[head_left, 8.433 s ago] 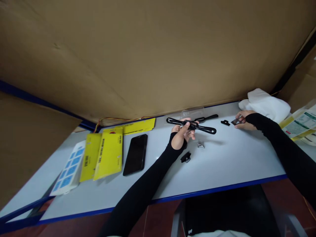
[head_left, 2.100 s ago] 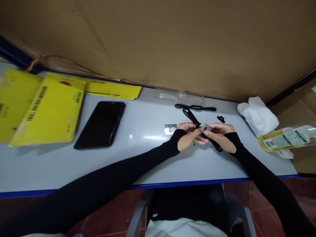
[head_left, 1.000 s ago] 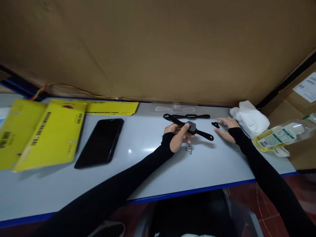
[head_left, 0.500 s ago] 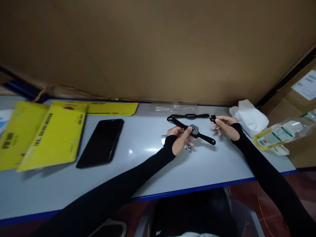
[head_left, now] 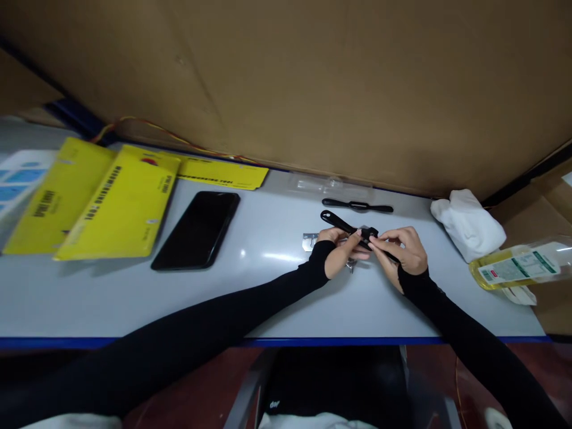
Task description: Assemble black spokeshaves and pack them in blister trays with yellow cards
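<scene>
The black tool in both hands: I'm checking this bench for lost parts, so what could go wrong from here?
The small black piece pinched by the right hand could slip and roll off the table. The loose metal plate beside the left hand could get knocked by a sleeve.

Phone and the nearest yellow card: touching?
Apart. The head view shows a strip of bare table between the phone and the nearest yellow card along the phone's left edge.
</scene>
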The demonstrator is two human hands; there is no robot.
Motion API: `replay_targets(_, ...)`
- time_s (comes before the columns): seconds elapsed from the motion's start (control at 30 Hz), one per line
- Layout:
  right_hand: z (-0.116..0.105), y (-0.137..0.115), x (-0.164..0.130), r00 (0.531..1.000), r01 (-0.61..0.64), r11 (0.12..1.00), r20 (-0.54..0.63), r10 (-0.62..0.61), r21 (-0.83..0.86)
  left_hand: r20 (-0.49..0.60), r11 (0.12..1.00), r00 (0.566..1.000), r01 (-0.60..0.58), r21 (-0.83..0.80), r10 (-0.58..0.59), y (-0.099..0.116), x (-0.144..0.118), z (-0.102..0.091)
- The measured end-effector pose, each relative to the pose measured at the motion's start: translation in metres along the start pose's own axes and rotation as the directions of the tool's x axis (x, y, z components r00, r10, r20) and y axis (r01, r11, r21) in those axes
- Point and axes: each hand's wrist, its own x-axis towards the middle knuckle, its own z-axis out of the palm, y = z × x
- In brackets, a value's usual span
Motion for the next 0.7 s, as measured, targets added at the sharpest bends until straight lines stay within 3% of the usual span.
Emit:
replay_targets(0.4,-0.0008,0.0045,-0.0028,0.994,-0.060,0.998,0.091,0.058,0.011,0.084,0.987,0.994,0.076,-0.139,-0.065,0.0004,0.0037,-0.0018)
replay_targets(0.7,0.0007,-0.0008,-0.0017,0.984,-0.150,0.986,0.107,0.142,0.069,-0.035,0.998,0.998,0.049,-0.029,-0.050,0.0017,0.0023,0.0047)
